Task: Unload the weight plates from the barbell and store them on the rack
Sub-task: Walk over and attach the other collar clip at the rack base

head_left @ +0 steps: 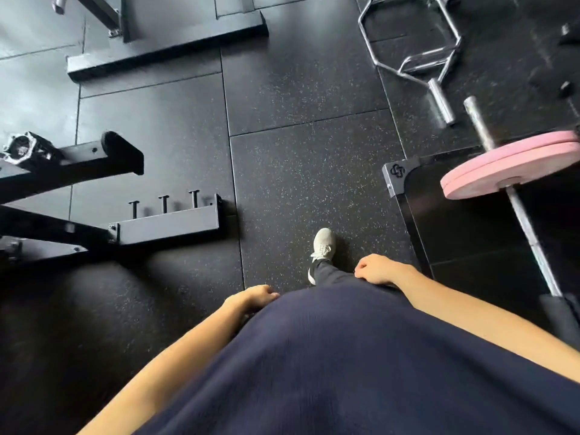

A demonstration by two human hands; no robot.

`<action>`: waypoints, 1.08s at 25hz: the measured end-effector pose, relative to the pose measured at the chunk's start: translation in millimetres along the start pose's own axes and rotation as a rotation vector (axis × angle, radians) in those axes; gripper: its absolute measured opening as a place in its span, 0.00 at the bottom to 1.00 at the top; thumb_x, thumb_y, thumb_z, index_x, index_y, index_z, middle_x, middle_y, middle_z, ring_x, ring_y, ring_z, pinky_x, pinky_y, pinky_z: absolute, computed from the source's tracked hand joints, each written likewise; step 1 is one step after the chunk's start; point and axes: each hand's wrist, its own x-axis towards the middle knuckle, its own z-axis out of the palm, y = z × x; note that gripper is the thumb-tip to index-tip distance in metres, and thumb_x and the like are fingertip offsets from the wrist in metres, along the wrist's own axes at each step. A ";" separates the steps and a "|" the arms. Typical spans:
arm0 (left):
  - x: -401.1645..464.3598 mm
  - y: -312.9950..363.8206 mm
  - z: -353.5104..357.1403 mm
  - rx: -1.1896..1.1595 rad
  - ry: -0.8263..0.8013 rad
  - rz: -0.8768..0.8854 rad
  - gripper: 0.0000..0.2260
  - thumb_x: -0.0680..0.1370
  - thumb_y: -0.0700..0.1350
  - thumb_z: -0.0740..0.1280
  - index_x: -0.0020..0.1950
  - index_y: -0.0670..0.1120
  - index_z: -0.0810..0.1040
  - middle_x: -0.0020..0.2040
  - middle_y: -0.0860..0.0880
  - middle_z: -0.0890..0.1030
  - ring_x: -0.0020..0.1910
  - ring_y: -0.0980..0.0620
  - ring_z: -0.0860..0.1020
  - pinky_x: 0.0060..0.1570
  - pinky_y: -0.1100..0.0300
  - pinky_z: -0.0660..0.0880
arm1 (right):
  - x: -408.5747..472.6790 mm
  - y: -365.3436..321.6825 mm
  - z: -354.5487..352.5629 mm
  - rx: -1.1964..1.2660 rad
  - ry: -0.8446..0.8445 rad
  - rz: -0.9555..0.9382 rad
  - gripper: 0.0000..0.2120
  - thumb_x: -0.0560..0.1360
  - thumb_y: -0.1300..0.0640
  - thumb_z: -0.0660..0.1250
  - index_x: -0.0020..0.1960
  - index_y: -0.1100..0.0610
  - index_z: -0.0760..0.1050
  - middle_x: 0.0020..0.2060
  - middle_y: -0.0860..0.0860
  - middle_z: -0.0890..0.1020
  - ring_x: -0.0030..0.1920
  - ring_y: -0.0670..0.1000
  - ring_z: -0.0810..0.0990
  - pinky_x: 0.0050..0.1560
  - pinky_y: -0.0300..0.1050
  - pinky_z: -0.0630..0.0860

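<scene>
- Floor [301,158]: black rubber tiles carry everything; the person stands near its lower middle, one shoe [323,246] stepping forward.
- Rack [94,189]: black frame at the floor's left edge, well apart from the bar. A thick peg juts right with nothing on it; three thin pins stand on its base bar. Another black frame base sits at the top left.
- Barbell [527,233]: at the floor's right edge, over a black platform [470,240]. Long axis runs from lower right up toward the upper middle, sleeve end pointing up and away from the person, slightly left.
- Plates [511,166]: two pink discs stacked face to face on the bar, flat faces across the bar's axis, bare sleeve showing beyond them. Judged: they must slide off along that axis, toward the free end.
- Hex bar [414,54]: chrome, lying at the top right, not part of the job.
- Right hand [381,270]: nearer the plates, which lie up and right of it; fingers loosely curled, grasping nothing, resting at the hip.
- Left hand [251,298]: farther off, on the rack side; relaxed, holding nothing.
- Judged: no plate off yet; the right hand reaches first.
</scene>
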 end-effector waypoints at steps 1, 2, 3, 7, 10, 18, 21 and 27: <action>6.6 7.3 -33.7 -0.050 0.051 -0.034 0.19 0.80 0.55 0.59 0.63 0.43 0.75 0.64 0.45 0.77 0.58 0.49 0.76 0.53 0.58 0.70 | 16.1 -12.2 -36.5 -0.021 0.016 -0.001 0.13 0.78 0.56 0.61 0.58 0.56 0.79 0.60 0.54 0.80 0.56 0.55 0.77 0.51 0.42 0.70; 14.3 14.9 -71.4 -0.083 0.124 -0.040 0.19 0.80 0.55 0.59 0.62 0.42 0.75 0.64 0.44 0.78 0.59 0.47 0.76 0.54 0.57 0.70 | 32.8 -26.2 -74.7 -0.027 0.042 -0.005 0.12 0.78 0.56 0.61 0.59 0.56 0.79 0.59 0.54 0.80 0.56 0.55 0.77 0.50 0.42 0.69; 21.8 22.7 -110.7 -0.123 0.192 -0.032 0.19 0.80 0.54 0.59 0.62 0.41 0.75 0.63 0.43 0.78 0.60 0.45 0.76 0.54 0.57 0.71 | 48.9 -40.3 -111.7 -0.026 0.064 -0.016 0.12 0.79 0.56 0.61 0.59 0.56 0.79 0.59 0.55 0.80 0.57 0.56 0.77 0.50 0.43 0.70; 48.6 40.8 -229.2 -0.341 0.408 -0.033 0.16 0.80 0.51 0.60 0.59 0.40 0.76 0.58 0.41 0.81 0.57 0.44 0.78 0.52 0.56 0.71 | 109.7 -94.6 -210.6 -0.083 0.085 -0.043 0.10 0.78 0.53 0.62 0.56 0.53 0.78 0.56 0.54 0.81 0.51 0.54 0.76 0.53 0.46 0.71; 76.4 43.7 -285.7 -0.358 0.337 -0.056 0.18 0.80 0.52 0.60 0.62 0.42 0.76 0.62 0.42 0.79 0.61 0.44 0.77 0.57 0.56 0.70 | 160.9 -145.3 -261.9 -0.135 0.030 -0.067 0.11 0.78 0.53 0.63 0.57 0.55 0.78 0.55 0.54 0.81 0.49 0.53 0.76 0.50 0.45 0.71; 156.3 9.1 -512.6 -0.338 0.263 -0.076 0.18 0.79 0.52 0.60 0.59 0.40 0.76 0.63 0.42 0.78 0.61 0.43 0.76 0.55 0.55 0.71 | 282.1 -313.0 -420.3 -0.225 0.008 -0.087 0.12 0.78 0.55 0.62 0.60 0.55 0.78 0.59 0.54 0.80 0.53 0.54 0.76 0.56 0.46 0.72; 164.8 -8.7 -609.8 -0.339 0.346 -0.080 0.16 0.80 0.51 0.61 0.60 0.41 0.76 0.62 0.41 0.78 0.61 0.44 0.76 0.55 0.56 0.71 | 316.3 -384.4 -484.5 -0.230 0.107 -0.157 0.13 0.77 0.56 0.63 0.58 0.56 0.79 0.60 0.54 0.80 0.59 0.56 0.77 0.57 0.45 0.72; 197.2 -25.4 -740.0 -0.431 0.301 -0.124 0.17 0.80 0.53 0.61 0.62 0.43 0.75 0.61 0.41 0.79 0.60 0.42 0.77 0.55 0.53 0.74 | 397.6 -507.1 -573.6 -0.321 0.044 -0.215 0.12 0.75 0.56 0.63 0.54 0.58 0.81 0.56 0.54 0.82 0.57 0.58 0.78 0.60 0.49 0.74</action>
